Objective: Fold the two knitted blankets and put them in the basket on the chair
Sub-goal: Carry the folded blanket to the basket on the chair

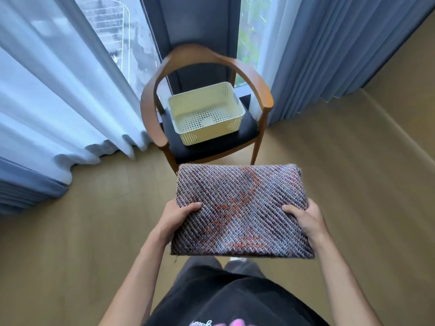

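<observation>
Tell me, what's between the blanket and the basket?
In the head view, only the chair's black seat shows between the blanket and the basket.

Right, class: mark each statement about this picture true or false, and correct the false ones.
1. The left hand and right hand grip the folded blanket by its sides. True.
2. The basket already holds a blanket. False: its inside is bare.
3. The basket stands on the chair, on its black seat. True.
4. The folded blanket is plain white. False: it is a grey knit with orange-red patches.
5. The folded blanket lies on the chair's seat. False: it is held in the air, short of the chair.
</observation>
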Motion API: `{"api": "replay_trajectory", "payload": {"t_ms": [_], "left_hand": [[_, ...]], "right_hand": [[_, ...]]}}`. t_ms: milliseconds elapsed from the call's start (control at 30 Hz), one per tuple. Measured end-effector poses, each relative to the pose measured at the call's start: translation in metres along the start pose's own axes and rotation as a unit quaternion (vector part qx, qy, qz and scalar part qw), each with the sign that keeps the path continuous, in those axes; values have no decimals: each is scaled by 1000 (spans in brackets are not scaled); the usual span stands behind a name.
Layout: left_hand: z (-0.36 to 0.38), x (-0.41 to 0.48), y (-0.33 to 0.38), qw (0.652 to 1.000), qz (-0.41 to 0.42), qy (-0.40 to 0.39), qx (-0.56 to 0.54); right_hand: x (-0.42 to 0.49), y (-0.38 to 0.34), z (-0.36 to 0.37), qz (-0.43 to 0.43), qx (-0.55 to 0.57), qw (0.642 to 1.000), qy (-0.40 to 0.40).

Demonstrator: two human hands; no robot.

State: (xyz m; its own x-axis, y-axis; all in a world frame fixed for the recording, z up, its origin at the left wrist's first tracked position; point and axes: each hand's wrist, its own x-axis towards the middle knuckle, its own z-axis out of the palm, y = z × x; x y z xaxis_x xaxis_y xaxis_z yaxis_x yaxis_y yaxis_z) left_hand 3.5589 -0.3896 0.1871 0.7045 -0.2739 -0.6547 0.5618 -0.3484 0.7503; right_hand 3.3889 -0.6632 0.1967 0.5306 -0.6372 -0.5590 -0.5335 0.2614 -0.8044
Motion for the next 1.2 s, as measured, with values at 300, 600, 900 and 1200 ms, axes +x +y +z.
{"api": "replay_trajectory", "payload": {"t_ms": [300,600,900,1200], "left_hand": [[5,99,78,999,-16,36,-27],[-10,226,165,997,-31,37,-67],[-14,303,231,995,-45,57,-70],[4,374,266,985,-86,107,-106]], "right_hand": [[124,-89,38,2,-35,999,-33],[244,-187,102,-14,-95,995,-27],[333,-254,140,-2,-119,991,-54],[446,-293,168,6,-161,980,-115]]}}
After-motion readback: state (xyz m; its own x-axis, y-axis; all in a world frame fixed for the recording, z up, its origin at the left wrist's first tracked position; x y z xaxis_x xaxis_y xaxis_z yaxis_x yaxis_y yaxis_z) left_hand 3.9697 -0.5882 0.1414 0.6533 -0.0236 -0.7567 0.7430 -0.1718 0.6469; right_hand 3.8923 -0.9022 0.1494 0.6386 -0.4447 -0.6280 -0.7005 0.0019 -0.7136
